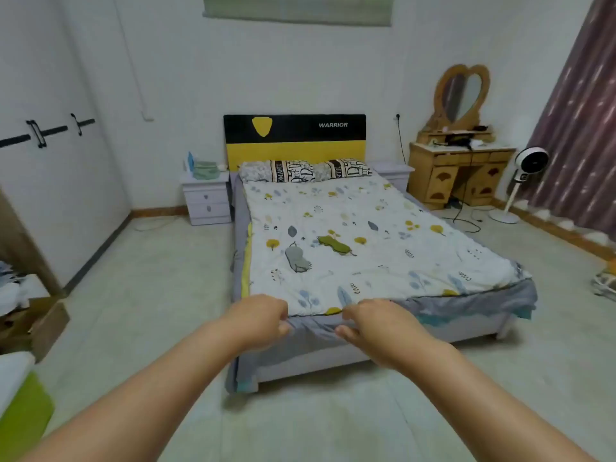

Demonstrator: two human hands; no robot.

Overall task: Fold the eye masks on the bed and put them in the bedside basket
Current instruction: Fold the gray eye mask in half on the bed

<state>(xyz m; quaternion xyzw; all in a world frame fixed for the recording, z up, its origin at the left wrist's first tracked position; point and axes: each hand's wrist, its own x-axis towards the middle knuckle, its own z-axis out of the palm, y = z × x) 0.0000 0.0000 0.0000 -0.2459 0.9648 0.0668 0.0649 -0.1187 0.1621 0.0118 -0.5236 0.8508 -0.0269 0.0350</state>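
Both hands reached out at the foot of the bed (383, 221), level with each other and a little apart. The left hand (258, 320) was curled shut, its fingers (283, 316) pinching the grey bed sheet (313, 331) at the mattress edge. The right hand (370, 323) was likewise closed, thumb and fingers gathering a fold of the same grey sheet just beside the left — the cloth bunched up between the two.

Beyond the hands, up the white quilt printed with yellow and blue leaves (416, 248), lay the two eye masks, flat and not folded. The grey fabric eye mask (296, 258) lay ahead of the gap between the hands, nearer the left one, its strap trailing toward them. The olive-green fabric eye mask (334, 244) lay just beyond it and a little to the right, near the grey one, though whether they touched could not be told.

Much farther on, past the two patterned pillows (306, 171) and the black and yellow headboard (295, 138), a pale green basket (206, 170) stood on the white bedside cabinet with two drawers (206, 198), far ahead and to the left of the left hand — well apart from both masks.
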